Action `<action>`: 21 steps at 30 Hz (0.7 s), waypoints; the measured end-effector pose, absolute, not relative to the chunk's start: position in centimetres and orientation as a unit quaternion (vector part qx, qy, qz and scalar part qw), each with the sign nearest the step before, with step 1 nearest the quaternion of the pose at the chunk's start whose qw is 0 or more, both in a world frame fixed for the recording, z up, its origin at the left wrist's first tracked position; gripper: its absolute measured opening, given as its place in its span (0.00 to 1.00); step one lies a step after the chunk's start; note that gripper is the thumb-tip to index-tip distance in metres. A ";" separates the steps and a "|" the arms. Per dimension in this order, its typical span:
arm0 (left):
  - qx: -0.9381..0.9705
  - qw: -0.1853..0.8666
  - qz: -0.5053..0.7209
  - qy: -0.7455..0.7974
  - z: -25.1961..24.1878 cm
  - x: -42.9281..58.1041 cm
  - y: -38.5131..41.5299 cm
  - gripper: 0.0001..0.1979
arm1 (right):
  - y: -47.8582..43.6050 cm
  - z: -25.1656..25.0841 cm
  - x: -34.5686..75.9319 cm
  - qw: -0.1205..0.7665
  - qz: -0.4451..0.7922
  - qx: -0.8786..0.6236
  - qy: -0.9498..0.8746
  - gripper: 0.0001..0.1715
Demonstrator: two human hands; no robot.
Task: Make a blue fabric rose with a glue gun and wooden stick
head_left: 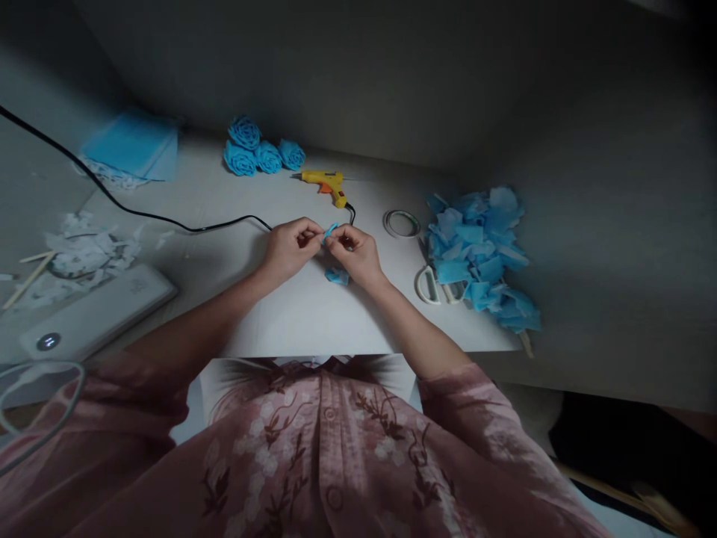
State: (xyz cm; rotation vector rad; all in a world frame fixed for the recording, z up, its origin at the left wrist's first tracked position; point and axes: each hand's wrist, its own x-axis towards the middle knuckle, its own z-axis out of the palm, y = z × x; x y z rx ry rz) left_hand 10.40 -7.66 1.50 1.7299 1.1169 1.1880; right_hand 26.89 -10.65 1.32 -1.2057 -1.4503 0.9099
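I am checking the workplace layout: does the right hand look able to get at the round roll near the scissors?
Probably yes: the round roll lies close to the right hand, with nothing visible blocking between them. That hand, however, is pinching a small blue piece together with the left hand.

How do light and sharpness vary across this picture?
Head view: the far wall lies dim, the table brighter between the left hand and the shirt; head view: the blue stack looks blurred, the glue gun crisper.
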 end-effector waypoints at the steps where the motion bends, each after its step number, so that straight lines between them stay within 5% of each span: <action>1: 0.677 0.374 0.462 0.434 1.4 10.4 -7.6 0.03 | -10.6 1.3 26.9 0.499 0.376 -0.501 -0.599 0.12; 21: 0.647 0.432 0.482 0.403 1.3 10.1 -6.9 0.04 | -10.3 1.2 27.1 0.520 0.372 -0.490 -0.593 0.15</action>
